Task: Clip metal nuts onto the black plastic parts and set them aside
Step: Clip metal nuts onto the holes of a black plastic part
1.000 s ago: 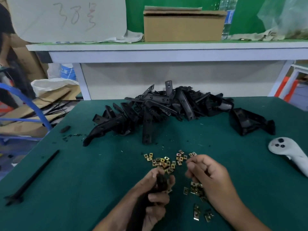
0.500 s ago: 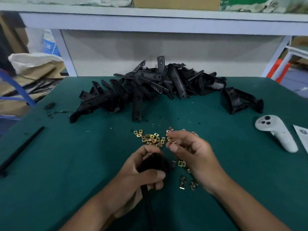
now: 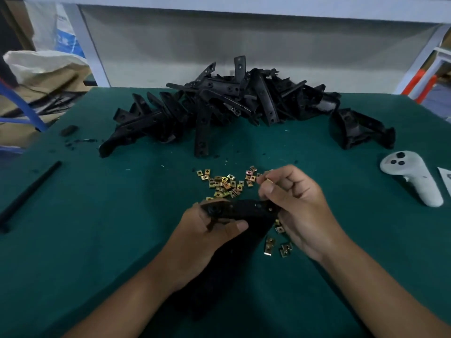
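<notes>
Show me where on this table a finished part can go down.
Bare mat lies left of the left hand, between the black rod and the nuts. Another free patch sits right of the right hand, in front of the white controller. The far side is crowded by the pile of parts.

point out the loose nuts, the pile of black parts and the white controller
loose nuts (image 3: 223,184), head view, middle of the scatter on the mat
pile of black parts (image 3: 219,106), head view, centre of the heap
white controller (image 3: 412,178), head view, its grey-white body below the buttons
</notes>
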The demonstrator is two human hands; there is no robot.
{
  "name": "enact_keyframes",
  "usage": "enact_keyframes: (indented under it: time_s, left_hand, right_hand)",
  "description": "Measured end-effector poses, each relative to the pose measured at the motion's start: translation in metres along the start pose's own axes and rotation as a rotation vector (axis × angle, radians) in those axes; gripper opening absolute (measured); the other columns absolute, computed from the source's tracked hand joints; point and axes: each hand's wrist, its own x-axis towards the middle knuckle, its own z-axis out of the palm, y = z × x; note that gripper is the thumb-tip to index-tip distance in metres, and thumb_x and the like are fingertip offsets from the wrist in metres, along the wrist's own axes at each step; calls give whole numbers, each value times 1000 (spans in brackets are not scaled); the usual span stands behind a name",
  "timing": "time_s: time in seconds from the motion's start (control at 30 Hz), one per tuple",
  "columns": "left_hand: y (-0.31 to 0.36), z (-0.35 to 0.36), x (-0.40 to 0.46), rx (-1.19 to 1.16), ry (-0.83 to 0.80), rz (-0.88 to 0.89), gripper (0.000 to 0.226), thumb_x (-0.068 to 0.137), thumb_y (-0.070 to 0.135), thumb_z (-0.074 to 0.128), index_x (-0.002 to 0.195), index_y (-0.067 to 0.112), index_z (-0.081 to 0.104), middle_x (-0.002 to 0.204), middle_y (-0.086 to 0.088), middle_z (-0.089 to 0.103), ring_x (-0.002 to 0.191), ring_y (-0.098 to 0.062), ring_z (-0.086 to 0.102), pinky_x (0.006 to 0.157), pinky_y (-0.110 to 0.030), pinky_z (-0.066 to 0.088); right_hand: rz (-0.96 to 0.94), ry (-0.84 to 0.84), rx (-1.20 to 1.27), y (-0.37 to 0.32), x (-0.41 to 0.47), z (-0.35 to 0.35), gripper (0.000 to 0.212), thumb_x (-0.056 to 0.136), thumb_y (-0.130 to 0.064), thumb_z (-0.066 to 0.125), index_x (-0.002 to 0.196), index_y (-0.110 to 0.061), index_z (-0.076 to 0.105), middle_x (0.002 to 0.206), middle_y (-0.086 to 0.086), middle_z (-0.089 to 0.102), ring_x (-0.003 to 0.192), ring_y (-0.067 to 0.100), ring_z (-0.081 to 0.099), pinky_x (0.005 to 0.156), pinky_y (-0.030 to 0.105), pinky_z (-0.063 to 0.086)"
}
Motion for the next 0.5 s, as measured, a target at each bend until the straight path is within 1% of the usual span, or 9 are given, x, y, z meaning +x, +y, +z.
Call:
enact_keyframes:
  time_s: [0.07,0.1,0.17,0.23,0.37,0.4,0.5]
  left_hand:
    - [-2,1,-1,46,-9,7,20,87,38,70,105,32,77,93,8,76,84,-6,69,72,-19,54]
    - [-2,0,-1,62,-16,27,20,90,40,66,106,35,76,91,12,75,83,-2,68,71,-16,53]
    - [-2,2,-4,88,-52,43,21,95,38,60,110,39,74,97,16,76,90,2,69,75,-12,52]
    - [-2,3,-5,174,-87,38,22,96,40,59,112,38,73,103,14,76,95,0,70,79,-12,51]
    - [-4,4,-6,393,-110,79,21,94,47,57,108,39,70,92,24,72,87,7,65,75,-12,47]
    - [-4,3,-6,439,-101,91,21,93,49,56,107,40,69,91,24,72,86,8,65,74,-13,47]
    - [-3,2,-5,566,-72,139,17,92,52,55,100,46,68,92,24,72,86,5,67,72,-14,48]
  right_hand:
    - [20,5,20,-2,-1,1,11,71,-20,79,76,-28,75,85,0,73,75,9,68,71,20,54]
    - [31,8,26,-4,-1,2,11,69,-22,80,76,-29,75,82,1,73,74,10,68,70,21,55]
    - [55,10,11,-6,-2,1,12,66,-27,82,75,-30,75,80,2,74,72,10,68,67,21,55]
    - [81,-11,-43,-7,-3,0,11,67,-29,82,75,-29,75,84,4,76,71,9,68,64,20,55]
    - [188,-109,-170,-9,-4,0,9,73,-30,85,76,-27,76,91,8,78,79,12,72,67,20,56]
    - [211,-120,-200,-9,-5,-1,11,72,-32,85,76,-27,77,90,8,78,78,12,73,65,20,56]
    - [228,-123,-272,-8,-5,-2,14,70,-35,86,74,-26,76,79,2,76,67,8,69,58,17,52]
